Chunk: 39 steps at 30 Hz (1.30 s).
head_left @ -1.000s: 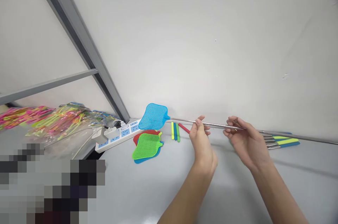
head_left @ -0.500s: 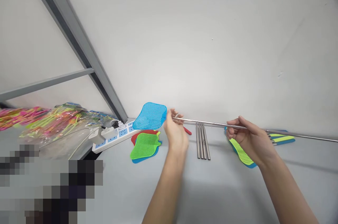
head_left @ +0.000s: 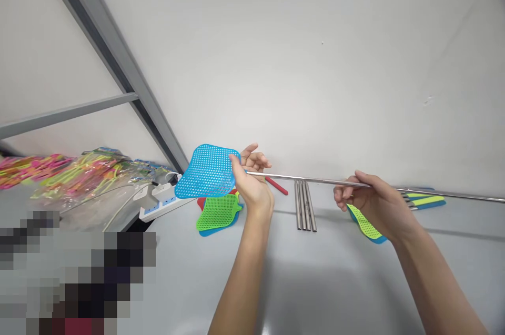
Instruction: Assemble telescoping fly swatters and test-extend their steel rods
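Observation:
A blue mesh fly swatter head (head_left: pixel 207 172) is joined at its neck to a long thin metal rod (head_left: pixel 292 178) that reaches out past the right edge of view. My left hand (head_left: pixel 254 182) holds the swatter where head and rod meet, thumb on the mesh edge, other fingers loosely curled behind. Farther along, my right hand (head_left: pixel 373 198) pinches the rod from below. Beneath the left hand lie a green swatter head (head_left: pixel 219 214) and, partly hidden, red and blue ones. Several short metal tubes (head_left: pixel 304 206) rest side by side between the hands.
Behind my right hand are a yellow-green swatter head (head_left: pixel 365 222) and handles (head_left: pixel 428 201). A red handle (head_left: pixel 277 186) lies near the wall. A white power strip (head_left: pixel 152 213) with plugs and bagged colourful items (head_left: pixel 87 172) are at left, beside a grey metal post (head_left: pixel 148 103).
The blue swatter head has shifted left and slightly nearer. My left hand has moved left along with it, thumb now on the mesh edge. The right hand keeps its hold on the rod.

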Each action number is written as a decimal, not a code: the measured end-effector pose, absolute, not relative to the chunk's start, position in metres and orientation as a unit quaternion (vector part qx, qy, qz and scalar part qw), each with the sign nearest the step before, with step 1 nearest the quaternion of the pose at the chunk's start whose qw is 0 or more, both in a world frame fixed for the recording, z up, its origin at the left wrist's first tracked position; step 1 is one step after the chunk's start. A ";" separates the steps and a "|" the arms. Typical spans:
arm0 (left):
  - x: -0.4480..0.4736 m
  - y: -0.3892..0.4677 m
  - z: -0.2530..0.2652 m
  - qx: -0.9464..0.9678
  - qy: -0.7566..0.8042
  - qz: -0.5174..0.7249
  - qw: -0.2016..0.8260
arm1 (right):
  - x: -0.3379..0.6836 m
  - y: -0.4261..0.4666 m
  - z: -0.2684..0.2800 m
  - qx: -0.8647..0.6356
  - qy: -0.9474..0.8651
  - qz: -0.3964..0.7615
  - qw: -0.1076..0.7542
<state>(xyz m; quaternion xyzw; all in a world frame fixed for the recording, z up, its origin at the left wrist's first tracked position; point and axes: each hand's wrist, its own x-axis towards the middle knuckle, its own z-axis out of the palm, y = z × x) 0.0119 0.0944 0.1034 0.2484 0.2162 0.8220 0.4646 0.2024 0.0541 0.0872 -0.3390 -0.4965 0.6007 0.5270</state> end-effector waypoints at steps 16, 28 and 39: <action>0.027 0.097 0.091 0.226 0.178 0.823 0.491 | 0.211 0.049 0.092 -0.338 -0.522 0.615 0.484; 0.027 0.092 0.096 0.228 0.171 0.828 0.484 | 0.209 0.048 0.093 -0.337 -0.520 0.624 0.476; 0.028 0.091 0.095 0.248 0.159 0.817 0.495 | 0.211 0.050 0.089 -0.343 -0.516 0.632 0.466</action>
